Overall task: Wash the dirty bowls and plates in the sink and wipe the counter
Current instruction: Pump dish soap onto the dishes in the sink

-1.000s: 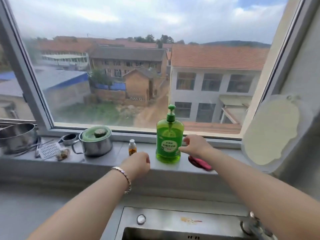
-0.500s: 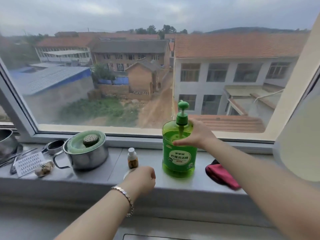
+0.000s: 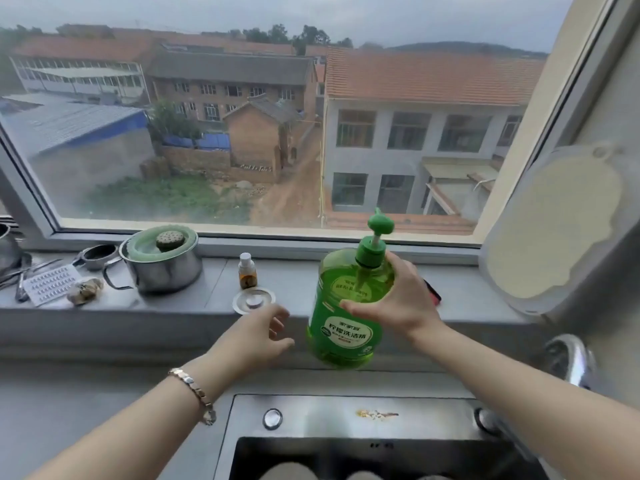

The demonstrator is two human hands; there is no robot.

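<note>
One right hand clamps the heavy-looking, probably slick soap bottle by its shoulder beyond the sill's front edge; the empty left hand, fingers apart, should support its base.

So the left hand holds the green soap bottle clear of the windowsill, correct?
No: the right hand holds the green soap bottle clear of the windowsill; the left hand is open beside it, holding nothing. The head view shows this.

The right hand gripped the green soap bottle, tilted above the sink. Left of the bottle, the left hand hovered with loose fingers, holding nothing.
</note>
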